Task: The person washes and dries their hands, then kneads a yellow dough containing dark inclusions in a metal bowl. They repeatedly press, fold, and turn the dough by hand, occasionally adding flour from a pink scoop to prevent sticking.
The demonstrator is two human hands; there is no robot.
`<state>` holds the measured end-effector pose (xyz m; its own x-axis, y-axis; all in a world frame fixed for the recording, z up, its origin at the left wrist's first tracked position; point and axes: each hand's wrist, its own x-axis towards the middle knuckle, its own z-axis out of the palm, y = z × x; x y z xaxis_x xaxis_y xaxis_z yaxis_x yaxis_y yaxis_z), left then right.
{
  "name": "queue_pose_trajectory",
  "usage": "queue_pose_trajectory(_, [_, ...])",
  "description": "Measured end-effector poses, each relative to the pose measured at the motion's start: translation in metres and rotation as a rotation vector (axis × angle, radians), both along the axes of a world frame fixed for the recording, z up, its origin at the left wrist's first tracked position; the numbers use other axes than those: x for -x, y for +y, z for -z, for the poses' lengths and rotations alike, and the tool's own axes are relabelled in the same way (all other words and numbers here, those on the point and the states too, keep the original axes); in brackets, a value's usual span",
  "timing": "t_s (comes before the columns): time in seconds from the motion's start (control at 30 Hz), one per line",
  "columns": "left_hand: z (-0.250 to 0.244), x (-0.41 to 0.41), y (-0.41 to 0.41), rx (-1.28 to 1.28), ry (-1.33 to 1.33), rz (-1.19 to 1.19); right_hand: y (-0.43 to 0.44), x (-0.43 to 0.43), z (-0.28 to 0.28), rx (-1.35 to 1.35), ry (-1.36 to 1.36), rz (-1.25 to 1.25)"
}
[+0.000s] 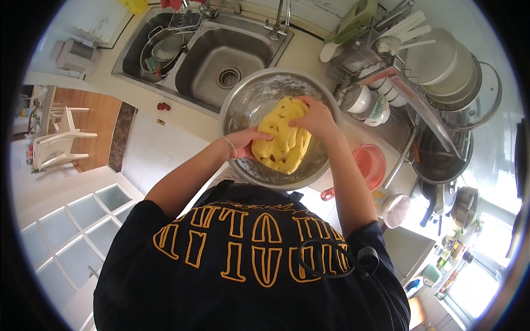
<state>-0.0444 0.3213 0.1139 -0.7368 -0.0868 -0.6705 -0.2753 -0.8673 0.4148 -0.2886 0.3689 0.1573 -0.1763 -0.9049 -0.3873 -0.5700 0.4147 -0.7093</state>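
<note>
A thick slab of yellow dough, studded with dark bits that look like dried fruit, is gripped between both hands. It is over a large steel mixing bowl whose inner wall is streaked with flour. My left hand holds the dough's left edge, thumb on top and fingers partly hidden underneath. At the upper right end, my right hand grips it with the thumb pressed on the upper face. Whether the dough's underside touches the bowl is hidden.
Beyond the bowl lies a double steel sink, its left basin holding a pot. Red dates lie on the counter at the left. A dish rack with bowls stands at the right, near a pink plastic scoop and a black wok.
</note>
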Motion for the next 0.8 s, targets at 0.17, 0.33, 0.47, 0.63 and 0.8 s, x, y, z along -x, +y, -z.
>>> queue_pose_trajectory(0.17, [0.028,-0.014,-0.009,-0.028,0.035,0.013,0.011,-0.001,-0.032,0.141,-0.241,0.009])
queue_pose_trajectory(0.33, [0.051,-0.033,-0.027,-0.048,0.242,-0.154,0.025,-0.019,-0.044,0.309,-0.348,0.159])
queue_pose_trajectory(0.47, [0.048,-0.033,-0.032,-0.010,0.361,-0.096,0.090,-0.024,-0.069,0.796,0.202,0.341])
queue_pose_trajectory(0.63, [0.048,-0.045,-0.028,0.119,0.388,-0.156,0.274,0.034,-0.015,0.794,-0.283,1.502])
queue_pose_trajectory(0.8, [0.034,-0.060,-0.035,0.147,0.363,-0.197,0.443,0.126,0.095,0.467,-0.752,2.060])
